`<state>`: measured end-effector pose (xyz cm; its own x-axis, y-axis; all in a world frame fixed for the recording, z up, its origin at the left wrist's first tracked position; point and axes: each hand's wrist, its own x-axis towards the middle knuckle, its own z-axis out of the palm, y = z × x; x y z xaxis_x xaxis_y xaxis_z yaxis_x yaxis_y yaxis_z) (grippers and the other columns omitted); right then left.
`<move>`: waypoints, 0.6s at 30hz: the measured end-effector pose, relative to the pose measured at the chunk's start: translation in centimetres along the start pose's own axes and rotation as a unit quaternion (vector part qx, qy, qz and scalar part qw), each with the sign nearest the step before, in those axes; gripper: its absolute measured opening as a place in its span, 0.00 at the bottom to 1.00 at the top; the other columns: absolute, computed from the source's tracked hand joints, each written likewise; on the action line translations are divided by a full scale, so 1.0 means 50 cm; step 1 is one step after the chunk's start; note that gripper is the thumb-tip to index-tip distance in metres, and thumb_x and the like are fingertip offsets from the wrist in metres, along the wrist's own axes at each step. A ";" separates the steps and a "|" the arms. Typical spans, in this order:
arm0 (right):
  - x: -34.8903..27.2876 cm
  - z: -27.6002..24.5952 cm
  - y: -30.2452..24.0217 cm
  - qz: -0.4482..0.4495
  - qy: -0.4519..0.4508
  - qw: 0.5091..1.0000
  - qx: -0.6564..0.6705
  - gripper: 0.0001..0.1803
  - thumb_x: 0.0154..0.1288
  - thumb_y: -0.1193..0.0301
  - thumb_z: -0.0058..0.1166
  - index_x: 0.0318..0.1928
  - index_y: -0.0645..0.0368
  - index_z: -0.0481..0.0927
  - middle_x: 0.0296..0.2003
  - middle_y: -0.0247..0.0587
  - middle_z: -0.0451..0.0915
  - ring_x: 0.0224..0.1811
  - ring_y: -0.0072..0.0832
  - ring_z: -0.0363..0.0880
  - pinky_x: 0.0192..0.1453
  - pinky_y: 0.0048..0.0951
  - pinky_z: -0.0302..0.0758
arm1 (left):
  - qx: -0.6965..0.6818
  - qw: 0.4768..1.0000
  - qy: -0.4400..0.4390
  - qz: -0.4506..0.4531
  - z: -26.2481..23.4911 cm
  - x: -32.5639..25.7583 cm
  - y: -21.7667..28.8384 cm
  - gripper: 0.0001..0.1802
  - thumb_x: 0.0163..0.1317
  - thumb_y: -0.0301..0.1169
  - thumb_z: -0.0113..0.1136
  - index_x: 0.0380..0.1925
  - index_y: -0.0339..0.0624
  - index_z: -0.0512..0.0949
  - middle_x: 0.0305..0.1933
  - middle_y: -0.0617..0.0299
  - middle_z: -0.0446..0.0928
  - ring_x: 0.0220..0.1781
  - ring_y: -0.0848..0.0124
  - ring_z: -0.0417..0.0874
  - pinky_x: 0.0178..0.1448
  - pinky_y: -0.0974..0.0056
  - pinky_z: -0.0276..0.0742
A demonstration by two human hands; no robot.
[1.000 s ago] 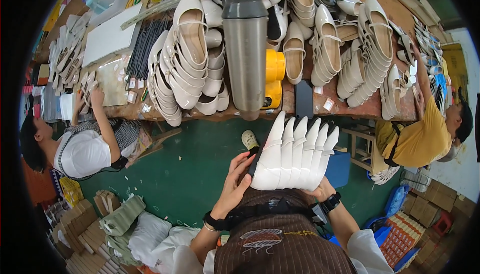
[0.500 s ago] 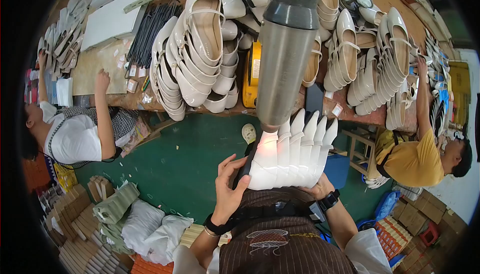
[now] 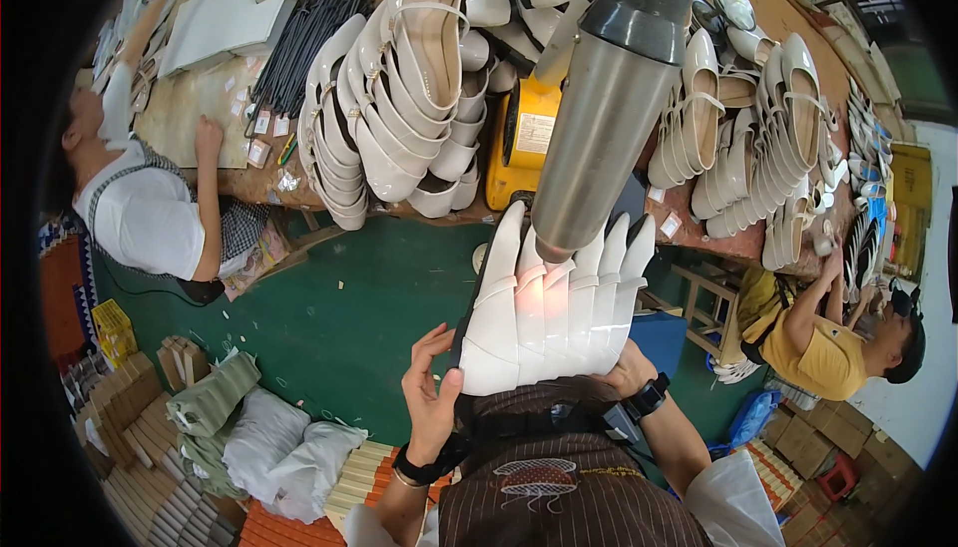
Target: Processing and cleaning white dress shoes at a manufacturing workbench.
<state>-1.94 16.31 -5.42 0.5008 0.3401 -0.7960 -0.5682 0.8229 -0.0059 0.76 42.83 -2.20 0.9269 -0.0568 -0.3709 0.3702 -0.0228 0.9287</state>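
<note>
A nested row of glossy white pointed shoes (image 3: pixel 499 347) is held in front of my waist, toes pointing away from me. My left hand (image 3: pixel 431 397) grips its left end, with the thumb at the dark sole edge and the fingers curled beside it. At the right end my right hand (image 3: pixel 627 369) holds the row near the heels, its fingers partly hidden behind the shoes. Over the middle shoes hangs the metal nozzle of a hot-air blower (image 3: pixel 604 138). Its tip casts an orange-pink glow on the uppers and straps just below; contact cannot be made out.
Stacks of white strapped shoes (image 3: pixel 409 108) line the workbench (image 3: pixel 239 186), beside a yellow machine base (image 3: pixel 529 128). One co-worker (image 3: pixel 150 198) sits left, another in yellow (image 3: pixel 823 342) right. Boxes (image 3: pixel 135 417) and white sacks (image 3: pixel 269 447) stand at lower left.
The shoe row has shifted left under the nozzle, and the glow has passed from the leftmost shoe to ones nearer the middle. My left hand moved left with the row.
</note>
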 end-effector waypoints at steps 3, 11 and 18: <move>0.009 0.012 0.000 0.021 0.005 1.000 0.010 0.17 0.73 0.72 0.40 0.57 0.67 0.71 0.53 0.50 0.78 0.51 0.36 0.81 0.52 0.36 0.81 | -0.014 1.000 0.024 -0.013 -0.007 -0.007 -0.002 0.29 0.61 0.46 0.60 0.50 0.28 0.75 0.55 0.47 0.74 0.68 0.55 0.65 0.69 0.54 0.57; 0.039 0.048 0.010 0.034 0.068 0.992 -0.096 0.16 0.73 0.72 0.42 0.56 0.67 0.73 0.51 0.47 0.79 0.48 0.34 0.82 0.50 0.35 0.82 | -0.022 0.996 0.091 -0.010 -0.036 -0.044 -0.032 0.31 0.62 0.48 0.58 0.50 0.26 0.74 0.58 0.42 0.71 0.65 0.57 0.68 0.68 0.56 0.59; 0.083 0.028 0.026 0.081 0.039 0.991 -0.098 0.16 0.73 0.69 0.43 0.54 0.66 0.73 0.50 0.47 0.80 0.47 0.33 0.82 0.51 0.34 0.82 | -0.028 0.990 0.135 -0.029 -0.054 -0.078 -0.042 0.33 0.64 0.50 0.55 0.51 0.26 0.73 0.57 0.45 0.73 0.60 0.61 0.73 0.65 0.58 0.64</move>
<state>0.31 19.40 -7.87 0.3448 0.4191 -0.8399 -0.7575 0.6526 0.0146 -3.49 45.78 -2.69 0.8837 0.2125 -0.4169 0.4190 0.0376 0.9072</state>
